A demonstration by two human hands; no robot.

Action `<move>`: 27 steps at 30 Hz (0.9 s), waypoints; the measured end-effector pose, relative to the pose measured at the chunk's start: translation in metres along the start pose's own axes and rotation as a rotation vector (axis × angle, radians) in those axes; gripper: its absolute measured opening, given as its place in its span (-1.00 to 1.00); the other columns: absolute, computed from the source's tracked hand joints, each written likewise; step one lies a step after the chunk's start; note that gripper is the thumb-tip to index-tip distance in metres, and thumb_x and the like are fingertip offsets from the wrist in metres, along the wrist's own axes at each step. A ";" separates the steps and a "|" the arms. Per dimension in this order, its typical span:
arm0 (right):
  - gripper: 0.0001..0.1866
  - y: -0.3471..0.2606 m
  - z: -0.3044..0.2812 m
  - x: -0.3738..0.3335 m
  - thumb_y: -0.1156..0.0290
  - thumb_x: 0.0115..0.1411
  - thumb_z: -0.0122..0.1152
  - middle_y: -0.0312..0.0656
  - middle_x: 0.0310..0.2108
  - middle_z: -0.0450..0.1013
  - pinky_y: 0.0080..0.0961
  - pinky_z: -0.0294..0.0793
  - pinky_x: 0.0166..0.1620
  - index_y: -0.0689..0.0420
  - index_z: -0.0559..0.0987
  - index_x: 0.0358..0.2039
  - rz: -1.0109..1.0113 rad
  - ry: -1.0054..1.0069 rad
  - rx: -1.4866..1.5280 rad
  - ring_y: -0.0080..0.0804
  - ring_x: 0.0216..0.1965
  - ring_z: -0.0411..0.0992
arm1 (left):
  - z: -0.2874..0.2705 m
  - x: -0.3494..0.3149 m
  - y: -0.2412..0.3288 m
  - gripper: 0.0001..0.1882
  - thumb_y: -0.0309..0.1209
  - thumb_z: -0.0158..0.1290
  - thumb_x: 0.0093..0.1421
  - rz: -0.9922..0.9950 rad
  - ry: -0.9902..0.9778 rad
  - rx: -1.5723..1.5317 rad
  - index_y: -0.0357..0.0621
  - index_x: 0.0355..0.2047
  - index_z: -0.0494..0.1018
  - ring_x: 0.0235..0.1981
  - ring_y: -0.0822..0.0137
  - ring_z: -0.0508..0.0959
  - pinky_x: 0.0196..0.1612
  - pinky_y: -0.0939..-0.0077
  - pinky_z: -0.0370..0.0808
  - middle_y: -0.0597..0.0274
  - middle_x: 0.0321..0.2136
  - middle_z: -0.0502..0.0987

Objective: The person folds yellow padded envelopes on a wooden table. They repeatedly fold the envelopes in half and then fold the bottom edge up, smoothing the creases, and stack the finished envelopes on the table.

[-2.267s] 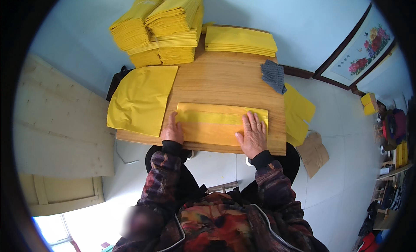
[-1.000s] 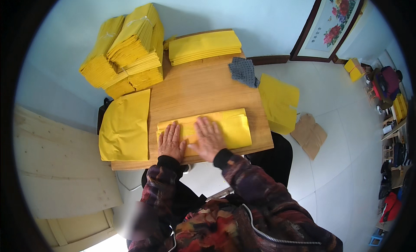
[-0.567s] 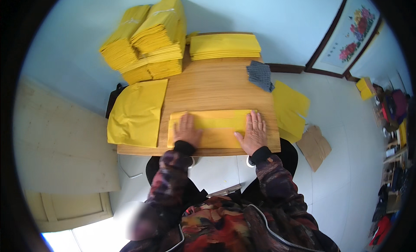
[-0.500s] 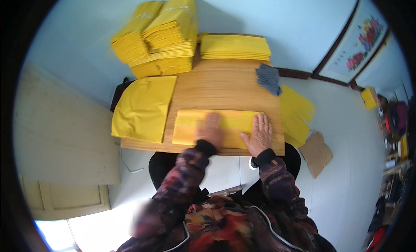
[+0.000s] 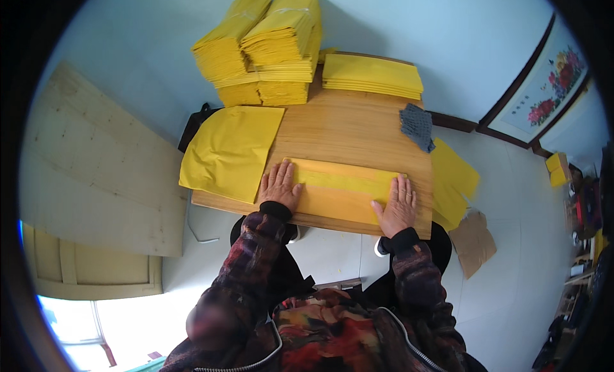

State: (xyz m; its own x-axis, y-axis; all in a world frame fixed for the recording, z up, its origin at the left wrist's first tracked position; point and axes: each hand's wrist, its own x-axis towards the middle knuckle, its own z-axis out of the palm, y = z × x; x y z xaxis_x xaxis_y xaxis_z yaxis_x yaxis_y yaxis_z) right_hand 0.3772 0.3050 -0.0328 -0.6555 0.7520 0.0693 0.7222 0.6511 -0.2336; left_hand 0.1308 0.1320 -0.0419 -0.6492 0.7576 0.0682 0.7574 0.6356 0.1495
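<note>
Seen from the head camera looking straight down, a person in a dark patterned jacket leans over a small wooden table (image 5: 358, 126). A long folded yellow sheet (image 5: 342, 189) lies flat along the near edge of the table, directly in front of the person. The left hand (image 5: 279, 185) rests palm down on the sheet's left end, fingers stretched out flat and slightly spread, gripping nothing. The right hand (image 5: 398, 205) lies palm down on the sheet's right end, fingers likewise extended and a little apart, pressing on the paper rather than holding it. To the left of the folded sheet, a large unfolded yellow sheet (image 5: 231, 151) covers the table's left corner and overhangs its edge. At the far side of the table stand tall stacks of yellow folded paper (image 5: 268, 42), and just to their right a lower flat stack (image 5: 372, 74). A small grey cloth (image 5: 417, 126) sits near the table's far right edge. More loose yellow sheets (image 5: 453, 180) hang beside the table on the right, above a piece of brown cardboard (image 5: 474, 241) on the pale floor. A pale wooden board (image 5: 96, 174) lies to the left of the table.
</note>
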 end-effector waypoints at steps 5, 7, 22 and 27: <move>-0.20 -0.052 -0.001 -0.003 -0.04 0.17 0.01 -0.10 0.35 -0.11 0.02 -0.36 0.32 0.21 0.11 0.26 -0.086 0.051 -0.049 -0.16 0.38 -0.26 | 0.008 0.000 -0.002 -0.34 -0.04 -0.14 0.20 0.015 0.038 -0.012 0.04 0.27 0.08 0.33 0.22 -0.01 0.31 0.15 -0.07 0.33 0.32 0.01; -0.25 -0.096 0.011 -0.001 -0.01 0.16 0.02 -0.09 0.33 -0.05 0.03 -0.35 0.32 0.21 0.17 0.24 -0.251 -0.003 0.033 -0.17 0.38 -0.23 | 0.010 0.001 -0.005 -0.33 -0.04 -0.13 0.19 0.034 0.055 0.001 0.03 0.27 0.07 0.33 0.21 -0.01 0.31 0.16 -0.07 0.33 0.32 0.01; -0.25 -0.083 0.035 0.008 0.05 0.15 0.07 -0.11 0.34 -0.07 0.06 -0.36 0.31 0.09 0.12 0.27 -0.268 0.089 0.211 -0.10 0.36 -0.19 | 0.009 0.000 -0.006 -0.36 -0.13 -0.13 0.21 0.105 0.110 0.028 -0.06 0.27 0.07 0.32 0.17 0.02 0.30 0.23 -0.05 0.22 0.30 0.06; -0.20 -0.031 0.015 -0.004 0.00 0.13 0.11 -0.16 0.37 -0.18 0.07 -0.40 0.31 -0.02 0.06 0.30 -0.199 0.071 0.080 -0.10 0.38 -0.29 | 0.009 0.001 -0.009 -0.35 -0.05 -0.13 0.20 0.078 0.083 0.016 0.01 0.26 0.09 0.31 0.20 0.03 0.30 0.19 -0.05 0.31 0.30 0.05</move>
State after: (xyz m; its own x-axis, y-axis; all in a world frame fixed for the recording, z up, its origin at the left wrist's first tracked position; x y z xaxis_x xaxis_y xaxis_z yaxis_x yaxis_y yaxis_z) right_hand 0.3544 0.2803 -0.0405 -0.7641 0.6168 0.1892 0.5585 0.7791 -0.2846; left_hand 0.1238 0.1281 -0.0523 -0.5916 0.7901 0.1606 0.8062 0.5783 0.1247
